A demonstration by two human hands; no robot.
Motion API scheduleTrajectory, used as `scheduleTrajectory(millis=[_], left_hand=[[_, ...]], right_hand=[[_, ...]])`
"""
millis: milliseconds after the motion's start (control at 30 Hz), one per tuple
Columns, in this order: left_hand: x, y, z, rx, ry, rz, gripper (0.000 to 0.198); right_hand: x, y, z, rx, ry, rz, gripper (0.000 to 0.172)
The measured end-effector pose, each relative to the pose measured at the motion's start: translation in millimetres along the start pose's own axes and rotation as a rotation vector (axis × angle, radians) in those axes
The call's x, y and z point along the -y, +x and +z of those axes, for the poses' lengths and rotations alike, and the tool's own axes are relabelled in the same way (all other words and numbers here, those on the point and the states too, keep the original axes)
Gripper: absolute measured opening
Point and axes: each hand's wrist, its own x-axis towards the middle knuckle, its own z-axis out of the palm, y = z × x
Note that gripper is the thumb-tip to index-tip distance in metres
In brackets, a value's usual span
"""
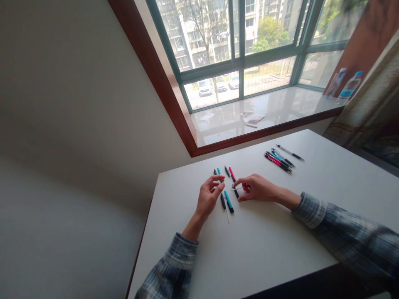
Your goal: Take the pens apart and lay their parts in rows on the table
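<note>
Pinching a thin white refill (pixel 237 189) between thumb and forefinger of the right hand (pixel 255 189), just above the white table (pixel 249 249); left hand (pixel 209 196) curled close beside it, fingertips nearly together, whether on anything impossible to tell. Between and beneath both, loose pen parts (pixel 229 202) in black, blue and pink; well apart to the right, a cluster of whole pens (pixel 278 161).

- Your white bench (pixel 249 249) carries two groups, well apart.
- Nearest you lie loose pen pieces (pixel 229 202), black, blue and pink, with a thin white refill (pixel 227 216) just beside them.
- Farther right you have a bundle of whole pens (pixel 278 160), with one dark pen (pixel 289 153) slightly apart.
</note>
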Motion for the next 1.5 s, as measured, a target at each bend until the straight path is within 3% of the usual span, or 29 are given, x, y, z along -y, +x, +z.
scheduleTrajectory(millis=[633,1100,1333,1500], left_hand=[[0.0,0.7,-1.1,0.000,0.010,-0.011,0.027],[-0.8,0.9,-0.9,-0.004,0.017,0.001,0.024],[0.0,1.1,-1.6,-0.005,-0.026,0.001,0.032],[-3.7,-0.3,-0.6,0.036,-0.063,0.006,0.040]], right_hand=[[-0.3,0.0,-0.8,0.002,0.025,-0.007,0.050],[7.6,-1.5,-1.9,0.003,0.111,-0.062,0.042],[9.5,-1.2,-1.4,-0.095,0.474,-0.008,0.043],[7.8,0.3,3.5,-0.047,0.772,0.017,0.049]])
